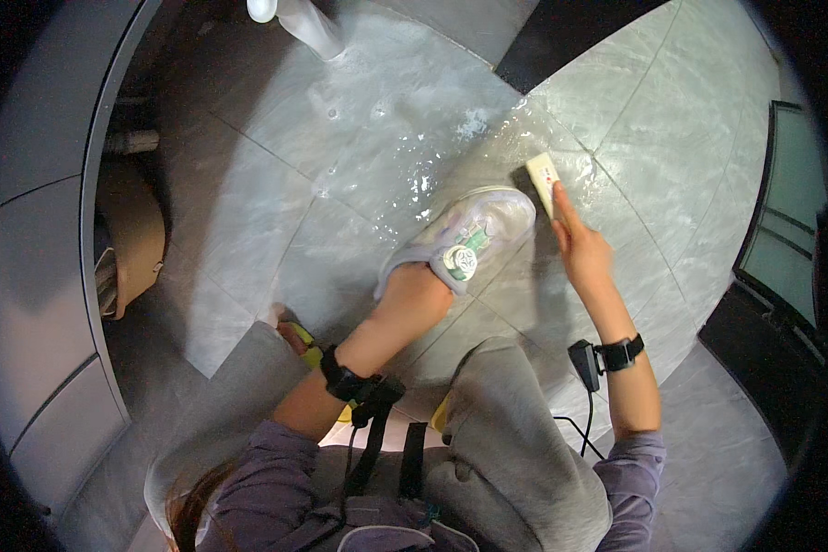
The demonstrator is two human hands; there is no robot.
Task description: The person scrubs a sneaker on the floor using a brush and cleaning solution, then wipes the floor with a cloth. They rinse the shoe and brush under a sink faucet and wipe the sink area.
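Note:
A light lilac and white shoe with green accents and a round dial on top is held above the wet tiled floor. My left hand is pushed into its opening, so the fingers are hidden inside. To the right of the toe, my right hand grips a pale yellow bar, which looks like soap and bears printed marks. The index finger lies along the bar. A small gap separates the bar from the toe.
Water and suds lie on the grey floor tiles. A white pipe-like object stands at the top. Grey cabinet fronts line the left, with a brown container beside them. A dark-framed panel is at right. Cables hang from my wrist straps.

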